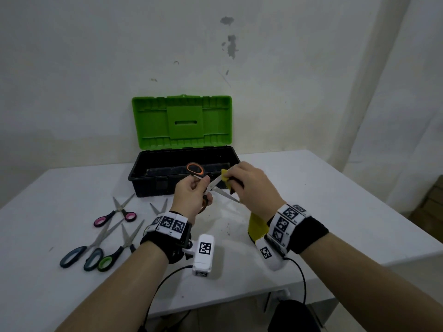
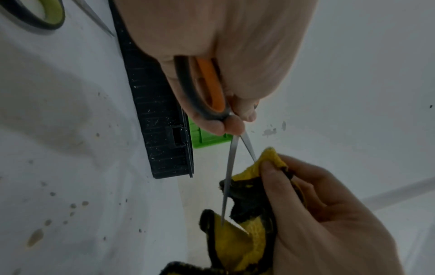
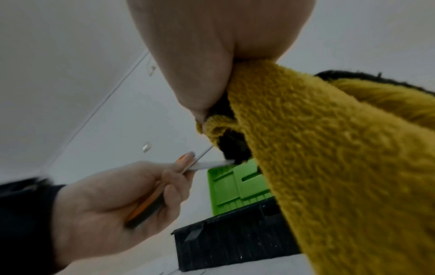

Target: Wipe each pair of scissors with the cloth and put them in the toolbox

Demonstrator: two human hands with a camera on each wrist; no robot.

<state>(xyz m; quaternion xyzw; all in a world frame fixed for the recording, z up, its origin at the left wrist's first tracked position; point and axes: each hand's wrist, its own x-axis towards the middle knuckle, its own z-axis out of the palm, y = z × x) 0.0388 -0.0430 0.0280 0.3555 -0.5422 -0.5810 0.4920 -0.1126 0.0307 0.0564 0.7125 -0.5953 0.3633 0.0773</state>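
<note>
scissors (image 1: 211,185) sit gripped in my left hand (image 1: 191,195), blades open; my right hand (image 1: 251,185) pinches cloth (image 2: 270,160) round one blade. a slip could cut fingers.

Upper blade of orange scissors (image 1: 211,185) hidden inside cloth (image 1: 225,176); fifth scissors (image 1: 159,208), seven o'clock of toolbox (image 1: 182,171): handles behind left hand (image 1: 191,195).

Fuzzy yellow terry cloth (image 3: 329,148); orange-handled scissors (image 2: 207,89) with smooth bare-metal blades and plastic grips; toolbox (image 1: 182,173) of scuffed matt black plastic, lid (image 1: 182,122) glossy green.
</note>
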